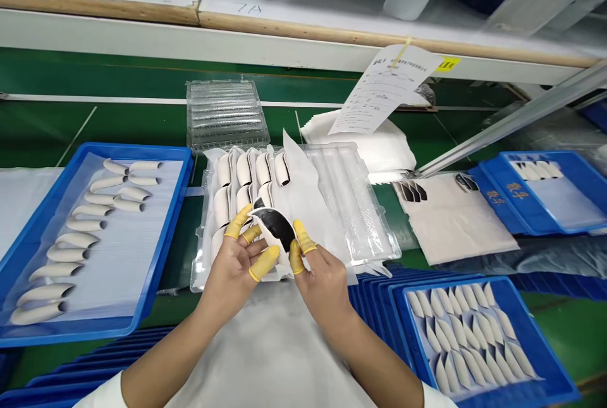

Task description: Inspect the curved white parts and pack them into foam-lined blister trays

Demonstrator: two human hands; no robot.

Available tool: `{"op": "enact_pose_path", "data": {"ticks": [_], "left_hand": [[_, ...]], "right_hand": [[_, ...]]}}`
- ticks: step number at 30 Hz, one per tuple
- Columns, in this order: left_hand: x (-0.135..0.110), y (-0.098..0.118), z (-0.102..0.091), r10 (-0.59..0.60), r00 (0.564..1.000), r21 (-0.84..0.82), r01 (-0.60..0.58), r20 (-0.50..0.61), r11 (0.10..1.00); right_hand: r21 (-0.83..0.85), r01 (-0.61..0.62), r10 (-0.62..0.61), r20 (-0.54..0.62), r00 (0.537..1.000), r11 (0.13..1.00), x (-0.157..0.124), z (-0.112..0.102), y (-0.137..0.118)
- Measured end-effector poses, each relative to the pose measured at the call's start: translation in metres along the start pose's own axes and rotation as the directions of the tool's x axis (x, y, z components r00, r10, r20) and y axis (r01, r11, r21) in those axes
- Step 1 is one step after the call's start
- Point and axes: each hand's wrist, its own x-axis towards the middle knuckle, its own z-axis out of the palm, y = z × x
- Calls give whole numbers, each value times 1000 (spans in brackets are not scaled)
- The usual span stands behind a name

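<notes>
Handwritten "7A" stood on the shelf [249,8] near its front edge, characters on the right blue tray's rim [515,191] were unclear, print on the hanging sheet [384,88] was too small to read.

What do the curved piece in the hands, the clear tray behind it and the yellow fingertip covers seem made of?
Curved piece: probably moulded plastic; white outside, smooth black inside, with a thin stiff edge. Clear tray: thin formed plastic; see-through, with glints on its ribs. Fingertip covers: likely latex or rubber; matte yellow, stretched tight on the fingers, rims rolled.
</notes>
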Motion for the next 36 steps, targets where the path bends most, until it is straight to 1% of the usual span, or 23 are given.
{"op": "enact_pose_path", "data": {"ticks": [2,4,5,6,8,10,11,13,15,18,20,23,25,27,30,33,36], "left_hand": [[2,0,0,9,1000,1,-9,-26,1000],[3,1,-1,13,999,6,-13,-40,1000],[4,1,-2,12,999,7,-11,-45,1000],[4,1,-3,9,999,6,-8,-49,1000],[4,0,-5,7,998,-3,-8,-58,1000],[2,-3,-6,8,998,-20,-10,-65,1000],[1,-5,-6,8,998,-27,-10,-64,1000],[0,-9,-6,7,998,-29,-9,-57,1000],[-1,-13,-6,7,998,-24,-9,-70,1000],[0,-15,-4,5,995,-32,-8,-98,999],[1,-14,-4,3,996,-44,-7,-94,999],[1,-8,-6,-2,998,-58,-1,-60,998],[0,-5,-9,-18,1000,-67,17,-15,998],[-1,-3,-11,-21,999,-73,23,31,997],[-3,-2,-13,14,996,-73,-8,90,997],[-4,-1,-13,38,991,-56,-31,129,998],[-3,1,-13,27,989,-75,-16,148,997]], "right_hand": [[128,-29,23,46,999,991,-2,-2,-5],[290,-102,73,110,991,952,-4,-4,-7],[348,-139,99,129,987,927,-5,-4,-7],[374,-160,123,121,985,913,-5,-4,-6],[336,-136,136,26,990,932,-5,-3,-2],[225,-49,76,-110,991,973,-5,-1,3],[169,-6,33,-158,987,986,-5,0,5],[98,52,-33,-186,982,994,-7,3,8],[90,68,-54,-157,986,994,-10,6,7],[140,52,-44,-61,997,989,-15,7,0],[224,13,-21,33,999,974,-16,4,-5],[360,-77,15,172,985,930,-16,-5,-10],[405,-120,34,213,976,907,-15,-11,-11],[436,-130,48,195,980,890,-15,-14,-11],[475,-113,60,124,990,872,-16,-15,-10],[454,-66,42,62,997,889,-15,-12,-11],[413,-5,-2,15,1000,911,-12,-12,-12]]}}
